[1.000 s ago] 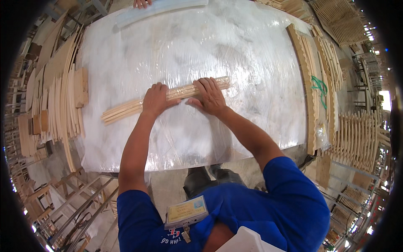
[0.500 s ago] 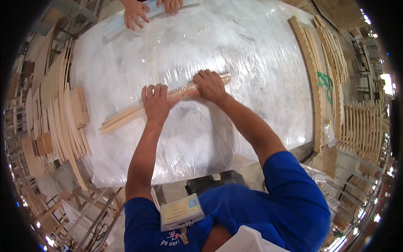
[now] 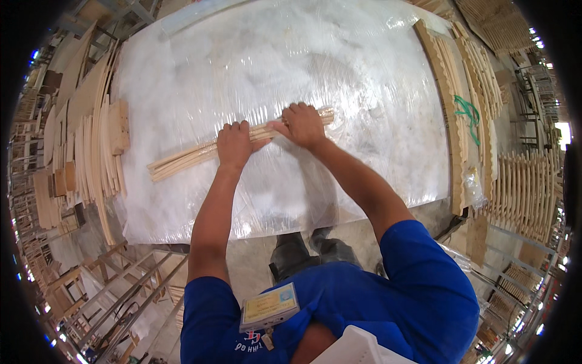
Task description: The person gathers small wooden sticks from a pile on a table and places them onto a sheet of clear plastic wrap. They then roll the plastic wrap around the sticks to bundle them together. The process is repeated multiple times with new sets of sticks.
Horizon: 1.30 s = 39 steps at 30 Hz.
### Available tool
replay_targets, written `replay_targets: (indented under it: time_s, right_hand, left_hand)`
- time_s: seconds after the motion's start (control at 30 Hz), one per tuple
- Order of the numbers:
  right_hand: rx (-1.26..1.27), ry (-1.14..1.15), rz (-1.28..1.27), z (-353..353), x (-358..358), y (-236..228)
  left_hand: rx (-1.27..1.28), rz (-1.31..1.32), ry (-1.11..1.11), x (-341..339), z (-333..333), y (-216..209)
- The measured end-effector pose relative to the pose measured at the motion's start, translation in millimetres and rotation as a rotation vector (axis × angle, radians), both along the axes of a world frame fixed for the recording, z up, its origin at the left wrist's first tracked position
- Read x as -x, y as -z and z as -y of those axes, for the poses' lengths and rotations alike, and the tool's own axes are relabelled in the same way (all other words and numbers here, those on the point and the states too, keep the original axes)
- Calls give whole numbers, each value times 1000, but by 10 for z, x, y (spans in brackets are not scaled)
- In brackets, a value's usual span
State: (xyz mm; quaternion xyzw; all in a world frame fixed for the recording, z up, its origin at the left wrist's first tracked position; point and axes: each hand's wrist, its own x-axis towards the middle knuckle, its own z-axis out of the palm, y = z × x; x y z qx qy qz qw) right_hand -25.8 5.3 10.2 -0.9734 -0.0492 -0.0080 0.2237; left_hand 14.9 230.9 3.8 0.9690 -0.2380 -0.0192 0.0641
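A bundle of thin pale wooden sticks lies slantwise across a work table covered with clear plastic film. Its right part is wrapped in glossy clear film. My left hand is closed over the middle of the bundle, fingers on the far side and thumb toward the right. Farther right, my right hand grips the bundle near its wrapped end, which sticks out just beyond the knuckles. The sticks' left ends fan slightly apart on the film. The undersides of both hands are hidden.
Along the table's right side stand wooden strips with wavy edges, with a green tie on them. Stacked wooden slats line the left side. A pale film roll lies at the far edge. More wooden pieces sit at right.
The co-worker's hands at the far edge have gone out of view. My two hands stay on the bundle, the left having shifted slightly right along it. The view has tilted a little.
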Motion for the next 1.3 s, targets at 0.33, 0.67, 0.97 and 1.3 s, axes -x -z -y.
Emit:
replay_targets:
  time_s: [0.33,0.67,0.97,1.3]
  right_hand:
    - [73,118,234,131,-580,118]
    - [-25,-30,456,124,-739,195]
    - [39,-21,233,61,-60,165]
    - [59,42,298,-37,-234,79]
  left_hand:
    - [268,399,89,-252,231,117]
    - [201,271,164,-855,158,95]
    - [116,-51,23,-113,183,-31]
    - [271,385,58,2,152,101]
